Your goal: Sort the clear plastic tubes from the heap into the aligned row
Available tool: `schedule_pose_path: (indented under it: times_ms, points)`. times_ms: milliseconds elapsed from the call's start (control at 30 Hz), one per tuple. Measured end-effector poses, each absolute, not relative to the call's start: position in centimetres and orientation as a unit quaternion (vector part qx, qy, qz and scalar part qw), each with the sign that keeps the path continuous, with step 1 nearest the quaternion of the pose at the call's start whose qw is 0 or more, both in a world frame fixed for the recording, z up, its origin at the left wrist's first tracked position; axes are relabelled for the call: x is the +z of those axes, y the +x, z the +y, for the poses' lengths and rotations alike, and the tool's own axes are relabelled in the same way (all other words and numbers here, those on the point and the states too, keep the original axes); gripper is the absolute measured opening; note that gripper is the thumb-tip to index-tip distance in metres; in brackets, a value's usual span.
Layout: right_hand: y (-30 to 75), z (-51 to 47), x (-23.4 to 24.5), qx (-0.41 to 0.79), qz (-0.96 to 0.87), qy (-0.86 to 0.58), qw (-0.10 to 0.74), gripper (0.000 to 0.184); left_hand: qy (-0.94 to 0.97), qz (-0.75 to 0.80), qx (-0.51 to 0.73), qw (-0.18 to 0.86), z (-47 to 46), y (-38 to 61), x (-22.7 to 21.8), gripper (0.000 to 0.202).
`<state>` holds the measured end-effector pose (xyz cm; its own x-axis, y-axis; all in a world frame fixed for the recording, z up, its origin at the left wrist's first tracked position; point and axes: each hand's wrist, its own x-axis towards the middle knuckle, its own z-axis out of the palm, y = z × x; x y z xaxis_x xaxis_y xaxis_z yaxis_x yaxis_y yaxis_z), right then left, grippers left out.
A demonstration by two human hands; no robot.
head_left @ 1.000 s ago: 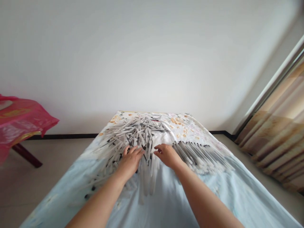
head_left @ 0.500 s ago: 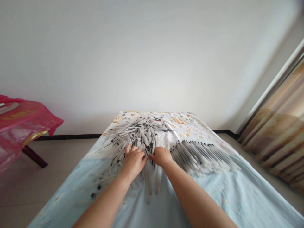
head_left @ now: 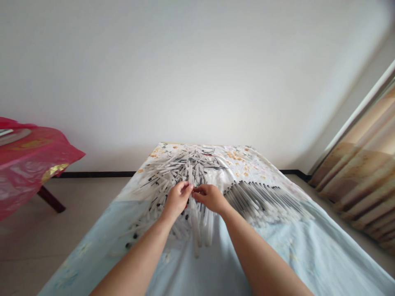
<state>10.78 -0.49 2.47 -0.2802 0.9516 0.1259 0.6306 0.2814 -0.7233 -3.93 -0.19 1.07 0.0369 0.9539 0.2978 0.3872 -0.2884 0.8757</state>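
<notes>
My left hand (head_left: 178, 198) is closed in a pinch on a translucent white pen barrel (head_left: 191, 176), which points up and away from the fingertips. Close against it, my right hand (head_left: 210, 196) is pinched too, its fingertips at the near end of the barrel; what they hold is too small to make out. Both hands are above a loose pile of pen barrels (head_left: 166, 169), with thin black pieces mixed in. Several more barrels (head_left: 209, 230) lie lengthwise below my wrists.
Right of my hands, black-tipped pens (head_left: 262, 201) lie side by side in a slanted row. A flowered cloth (head_left: 240, 162) and a pale blue cloth (head_left: 277, 255) cover the table. At left stands another table under red plastic (head_left: 33, 152). A curtain (head_left: 364, 176) hangs at right.
Both hands have risen slightly from the pile and come together fingertip to fingertip. A barrel now shows upright between them. The view has shifted a little.
</notes>
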Motion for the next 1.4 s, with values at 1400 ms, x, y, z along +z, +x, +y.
schedule_pose_path:
  times_ms: [1400]
  points:
    - [14.5, 1.5, 0.1, 0.438, -0.474, -0.468, 0.604, 0.025, 0.749, 0.509, 0.425, 0.004, -1.0, -4.2, -0.2, 0.029]
